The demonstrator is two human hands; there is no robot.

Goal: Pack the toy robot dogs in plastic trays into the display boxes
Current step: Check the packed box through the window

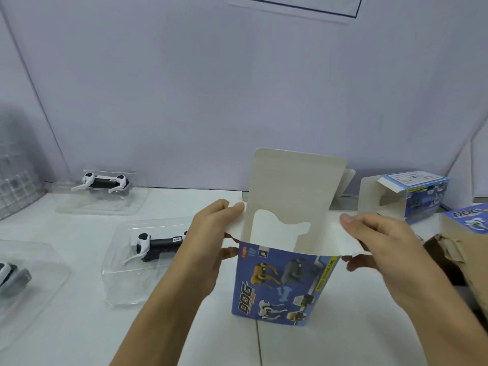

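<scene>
Both hands hold an open box point(282, 283) upright over the white surface point(184, 326): the left hand point(206, 249) pinches the left side flap, the right hand point(380, 247) pinches the right one, the tall lid flap standing behind. The thin card looks light and easily creased, best held by its folded edges. Just left, a toy dog point(155, 245) lies in a clear tray point(124, 281); the flimsy, slippery tray likely wants support at its rim. Farther back sit a second trayed dog point(104, 182) and, far right, another open box point(412, 196).
</scene>
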